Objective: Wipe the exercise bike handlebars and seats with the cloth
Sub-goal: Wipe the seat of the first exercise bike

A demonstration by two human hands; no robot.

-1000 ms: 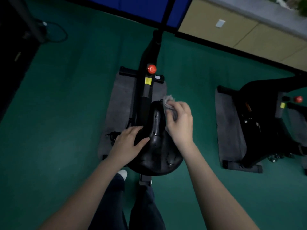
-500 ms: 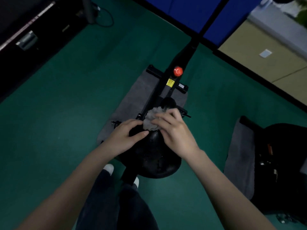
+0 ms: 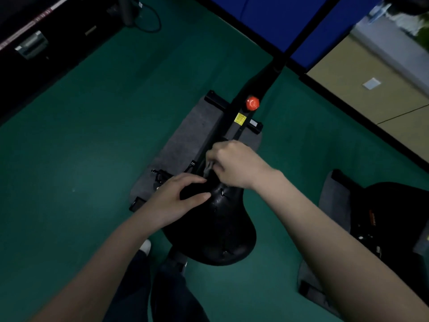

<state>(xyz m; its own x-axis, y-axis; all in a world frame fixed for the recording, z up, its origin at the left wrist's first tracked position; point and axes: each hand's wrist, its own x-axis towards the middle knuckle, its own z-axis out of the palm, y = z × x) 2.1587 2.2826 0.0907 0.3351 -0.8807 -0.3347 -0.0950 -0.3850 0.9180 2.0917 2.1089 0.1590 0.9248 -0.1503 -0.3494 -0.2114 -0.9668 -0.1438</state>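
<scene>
A black bike seat (image 3: 222, 226) fills the middle of the head view, its narrow nose pointing away from me. My left hand (image 3: 176, 198) rests flat on the seat's left side near the nose, fingers spread. My right hand (image 3: 234, 165) is closed over a grey cloth (image 3: 207, 169) at the seat's nose; only a small edge of the cloth shows under the fingers. The bike's black frame (image 3: 246, 105) with a red knob (image 3: 252, 103) runs up and to the right. The handlebars are out of view.
The bike stands on a grey mat (image 3: 185, 145) on green floor. A second black bike (image 3: 392, 219) on another mat is at the right edge. Dark equipment (image 3: 34, 43) lies at the upper left. A blue and tan wall (image 3: 371, 73) runs along the upper right.
My right hand has carried the cloth from the seat's right side across to its nose tip and closed over it. My left hand stays on the seat. The view has swung left.
</scene>
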